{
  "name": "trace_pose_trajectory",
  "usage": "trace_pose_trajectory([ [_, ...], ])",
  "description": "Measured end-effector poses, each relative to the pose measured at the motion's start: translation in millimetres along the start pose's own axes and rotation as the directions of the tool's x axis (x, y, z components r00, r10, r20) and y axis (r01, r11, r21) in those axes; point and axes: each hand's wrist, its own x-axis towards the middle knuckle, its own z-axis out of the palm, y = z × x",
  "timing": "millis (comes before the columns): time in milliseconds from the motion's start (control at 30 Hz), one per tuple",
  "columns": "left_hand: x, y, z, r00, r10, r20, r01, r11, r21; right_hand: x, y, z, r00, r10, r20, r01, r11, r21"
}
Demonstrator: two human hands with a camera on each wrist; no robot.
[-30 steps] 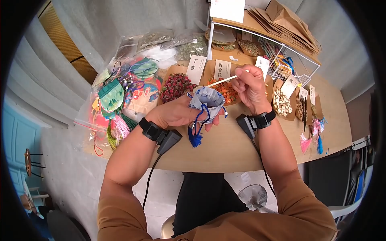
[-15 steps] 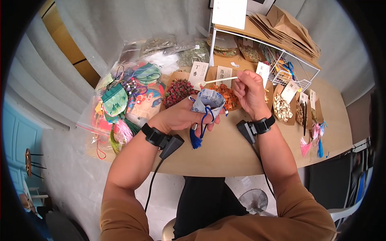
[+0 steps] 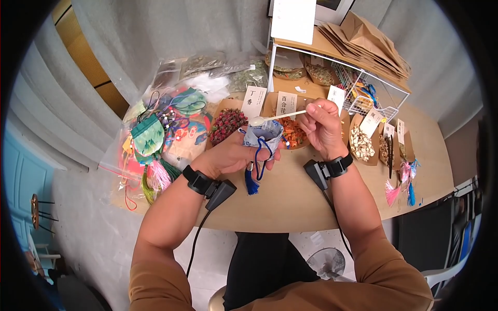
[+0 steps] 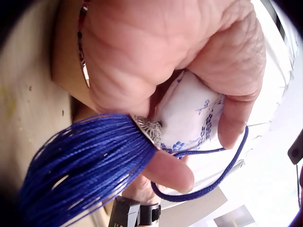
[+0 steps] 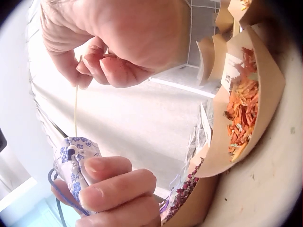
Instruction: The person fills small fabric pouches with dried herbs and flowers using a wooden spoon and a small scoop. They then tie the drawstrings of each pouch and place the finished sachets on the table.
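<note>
My left hand [image 3: 231,155] holds a small white drawstring pouch [image 3: 265,147] with blue flowers, its mouth upward. In the left wrist view, the thumb and fingers wrap the pouch's side; a dark blue tassel [image 4: 90,165] and a looped cord [image 4: 208,191] hang from it. Between thumb and fingertips, my right hand [image 3: 324,129] pinches the thin handle of a small pale spoon [image 3: 285,116]. Its bowl lies level over the left part of the pouch's mouth. In the right wrist view, the pouch's rim hides the spoon's lower end.
Paper trays of dried rosebuds [image 3: 228,122], orange petals [image 5: 244,104] and pale slices [image 3: 361,145] line the table behind the hands, with lettered cards. Tasselled pouches [image 3: 148,135] pile up at left. Black tweezers [image 3: 390,155] stand in a right-hand tray. A wire-framed shelf [image 3: 337,52] rises behind.
The spoon's end was at the pouch's opening, rose above it, then came back down over its left rim. My left hand keeps its hold on the pouch, almost in place.
</note>
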Motion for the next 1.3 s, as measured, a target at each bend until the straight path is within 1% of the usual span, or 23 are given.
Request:
trace_pose_trajectory([
  [100, -1.3, 0.6, -0.8, 1.0, 0.0, -0.009, 0.0, 1.0, -0.003, 0.6, -0.5, -0.2, 1.0, 0.004, -0.013, -0.004, 1.0, 0.016],
  [200, -2.3, 3.6, -1.5, 1.0, -0.001, -0.009, 0.002, 1.0, 0.008, 4.7, 4.2, -4.4, 1.0, 0.002, -0.029, 0.002, 0.988, 0.154],
  [300, -3.6, 10.4, -1.7, 0.999, -0.02, 0.041, 0.018, 0.999, 0.042, 5.8, 4.8, -1.0, 0.983, 0.031, -0.182, -0.017, 0.997, 0.077],
  [400, -11.1, 24.1, -0.1, 0.986, -0.031, 0.165, -0.008, 0.974, 0.227, 7.0, 9.6, -0.5, 0.956, 0.063, -0.286, -0.059, 0.998, 0.023],
  [433, -11.4, 25.2, 1.6, 0.983, -0.012, 0.185, -0.046, 0.952, 0.303, 6.4, 9.9, 1.2, 0.942, 0.071, -0.328, -0.079, 0.997, -0.012],
  [533, -11.9, 23.7, 1.3, 0.989, -0.075, 0.124, 0.025, 0.93, 0.366, 4.4, 15.2, 4.0, 0.936, 0.07, -0.346, -0.123, 0.983, -0.134],
  [567, -13.4, 24.7, -0.1, 0.991, -0.07, 0.112, 0.031, 0.947, 0.321, 4.2, 18.2, 5.8, 0.94, 0.029, -0.34, -0.122, 0.959, -0.255],
  [633, -18.7, 27.8, -4.3, 0.995, -0.062, 0.084, 0.042, 0.973, 0.225, 3.4, 24.2, 8.1, 0.948, -0.041, -0.315, -0.123, 0.867, -0.482],
  [667, -20.8, 27.0, -6.4, 0.999, 0.027, 0.047, -0.036, 0.979, 0.201, 3.0, 27.4, 5.5, 0.955, -0.063, -0.291, -0.118, 0.816, -0.566],
  [733, -22.9, 34.9, -23.5, 0.998, 0.044, 0.048, -0.051, 0.984, 0.168, 3.7, 34.6, -1.0, 0.967, -0.099, -0.235, -0.103, 0.69, -0.717],
  [800, -24.8, 38.7, -19.4, 0.981, 0.188, -0.053, -0.186, 0.981, 0.052, 2.5, 28.8, 4.0, 0.972, -0.132, -0.195, -0.085, 0.578, -0.812],
  [833, -23.3, 38.9, -14.9, 0.96, 0.263, -0.096, -0.264, 0.965, 0.007, 1.3, 26.8, 6.2, 0.975, -0.143, -0.172, -0.075, 0.516, -0.853],
  [867, -21.7, 39.8, -12.2, 0.931, 0.336, -0.141, -0.344, 0.938, -0.033, 0.8, 27.5, 6.6, 0.976, -0.135, -0.169, -0.083, 0.488, -0.869],
  [900, -22.3, 41.8, -22.8, 0.925, 0.38, 0.015, -0.38, 0.923, 0.057, 0.6, 28.3, 7.0, 0.979, -0.125, -0.163, -0.089, 0.458, -0.885],
  [933, -22.8, 39.7, -26.6, 0.921, 0.39, -0.012, -0.389, 0.92, 0.057, -0.1, 29.4, 7.3, 0.981, -0.115, -0.156, -0.093, 0.427, -0.9],
  [1000, -24.3, 37.8, -29.7, 0.909, 0.412, -0.064, -0.408, 0.911, 0.062, -1.3, 31.8, 8.1, 0.984, -0.141, -0.106, -0.037, 0.418, -0.908],
  [1033, -24.6, 38.3, -29.9, 0.906, 0.416, -0.086, -0.411, 0.909, 0.07, -1.4, 32.9, 8.8, 0.985, -0.154, -0.08, -0.009, 0.412, -0.911],
  [1067, -24.7, 39.2, -29.3, 0.902, 0.419, -0.107, -0.413, 0.908, 0.078, -1.4, 32.2, 9.7, 0.983, -0.153, -0.104, -0.034, 0.402, -0.915],
  [1133, -24.5, 42.8, -34.6, 0.927, 0.373, -0.041, -0.372, 0.927, 0.041, -0.6, 28.4, 10.8, 0.977, -0.152, -0.152, -0.084, 0.38, -0.921],
  [1167, -24.5, 44.2, -33.8, 0.926, 0.377, -0.01, -0.376, 0.926, 0.044, 0.2, 28.1, 9.4, 0.976, -0.161, -0.147, -0.076, 0.38, -0.922],
  [1267, -27.9, 44.2, -27.0, 0.934, 0.34, -0.112, -0.341, 0.94, 0.016, 1.5, 28.8, 5.8, 0.976, -0.178, -0.126, -0.052, 0.371, -0.927],
  [1300, -28.9, 44.0, -29.4, 0.942, 0.322, -0.096, -0.32, 0.947, 0.038, 1.5, 29.1, 5.7, 0.977, -0.177, -0.115, -0.044, 0.361, -0.931],
])
